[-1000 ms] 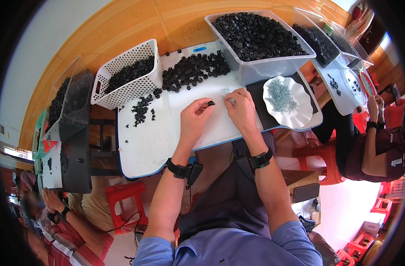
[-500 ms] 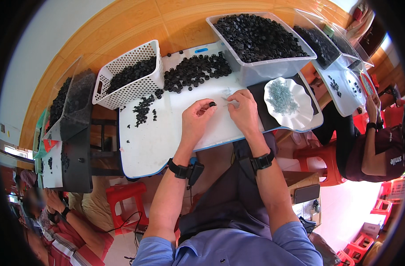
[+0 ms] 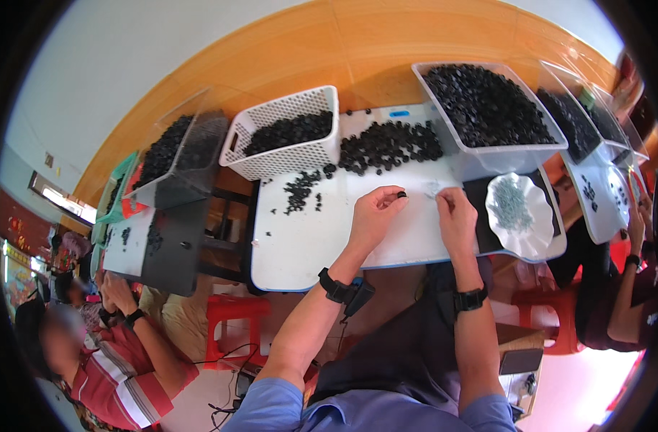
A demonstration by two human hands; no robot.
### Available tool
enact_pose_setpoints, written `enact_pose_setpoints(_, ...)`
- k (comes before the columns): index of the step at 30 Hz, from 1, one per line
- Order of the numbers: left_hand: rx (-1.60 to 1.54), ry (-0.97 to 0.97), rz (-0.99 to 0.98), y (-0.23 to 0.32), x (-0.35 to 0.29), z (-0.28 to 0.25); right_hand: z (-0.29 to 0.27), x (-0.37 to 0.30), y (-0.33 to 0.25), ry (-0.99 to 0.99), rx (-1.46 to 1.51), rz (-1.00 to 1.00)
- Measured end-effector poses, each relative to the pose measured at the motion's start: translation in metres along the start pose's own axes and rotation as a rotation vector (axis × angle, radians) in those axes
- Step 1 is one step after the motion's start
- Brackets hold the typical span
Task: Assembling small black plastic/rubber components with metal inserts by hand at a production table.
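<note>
My left hand (image 3: 373, 219) is closed in a pinch over the white board, with a small black round cap (image 3: 401, 194) between thumb and forefinger. To its right, my right hand (image 3: 458, 222) has its fingertips pressed together, and what they hold, if anything, is too small to make out. Beside those fingertips lies a little heap of thin pale pieces (image 3: 432, 189). More of these thin blue-green pieces (image 3: 512, 204) fill a white scalloped plate (image 3: 535, 240) to the right of my right hand. Loose black caps (image 3: 390, 146) are spread on the board beyond my hands.
A white perforated basket (image 3: 282, 160) and a clear tub (image 3: 487, 160) of black parts stand at the back. Smaller black pieces (image 3: 300, 191) lie left. Co-workers sit on both sides, one in a striped red shirt (image 3: 127, 381). A red stool (image 3: 232, 324) stands below the table.
The whole view has swung left, so the table and my hands sit further right in the picture. My right fingers have drawn together. The black cap stays in my left hand.
</note>
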State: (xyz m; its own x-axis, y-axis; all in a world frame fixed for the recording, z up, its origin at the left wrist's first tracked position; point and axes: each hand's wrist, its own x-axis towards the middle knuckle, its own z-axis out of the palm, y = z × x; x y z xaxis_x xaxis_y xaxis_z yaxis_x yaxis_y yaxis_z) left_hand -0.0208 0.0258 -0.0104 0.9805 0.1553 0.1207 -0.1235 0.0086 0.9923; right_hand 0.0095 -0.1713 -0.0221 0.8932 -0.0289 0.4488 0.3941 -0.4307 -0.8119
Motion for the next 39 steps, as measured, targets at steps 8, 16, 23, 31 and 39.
enact_pose_setpoints(8,0.406,0.209,0.355,0.095,0.075,-0.102,-0.001,-0.001,-0.015,-0.005,0.07,0.082)
enact_pose_setpoints(16,0.857,-0.033,0.378,0.067,0.073,-0.075,0.001,0.002,-0.004,0.051,0.1,0.088)
enact_pose_setpoints(23,1.039,-0.002,0.242,0.016,0.069,-0.04,-0.001,0.001,-0.002,0.023,0.072,0.064)
enact_pose_setpoints(31,1.039,-0.049,0.172,0.019,0.073,-0.03,-0.003,0.0,-0.008,0.018,0.103,0.098)
enact_pose_setpoints(39,0.175,-0.235,-0.043,0.015,0.018,0.004,-0.008,0.0,-0.013,0.021,0.26,0.008)
